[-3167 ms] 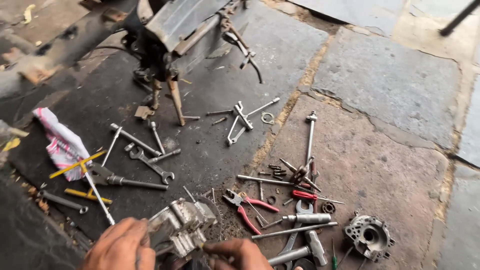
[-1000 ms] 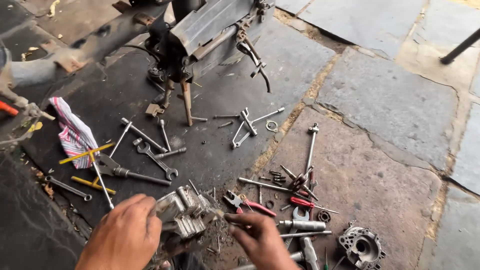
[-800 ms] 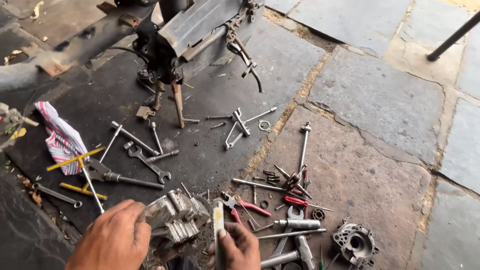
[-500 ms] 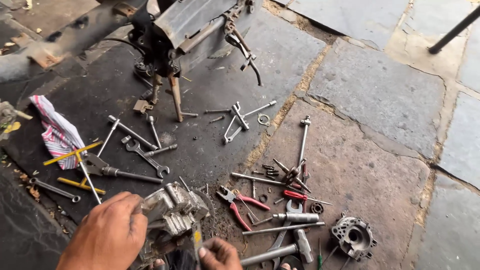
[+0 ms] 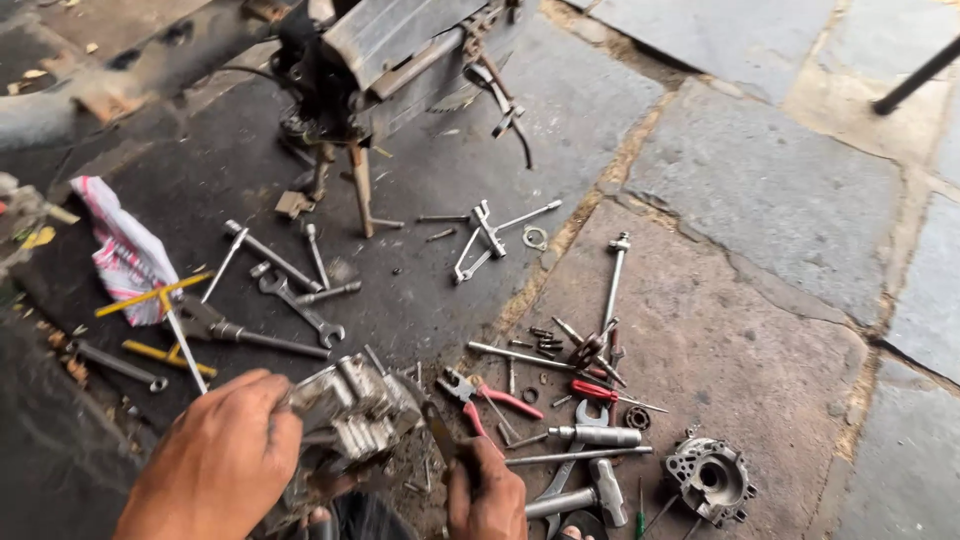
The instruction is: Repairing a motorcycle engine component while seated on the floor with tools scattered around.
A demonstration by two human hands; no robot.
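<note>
My left hand grips a grey metal engine part at the bottom of the view, holding it down on the dark, oily stone floor. My right hand is closed around a slim dark tool whose tip points up toward the right side of the engine part. Red-handled pliers lie just right of the tool. Part of my right hand is cut off by the frame's bottom edge.
Several spanners, sockets, bolts and screwdrivers lie scattered over the floor. A round metal housing sits at the lower right. A white and pink cloth lies at the left. A vehicle's underside with a stand is at the top.
My right hand reached to the tools at the right, picked up a slim tool and brought it back beside the engine part. My left hand stayed on the part.
</note>
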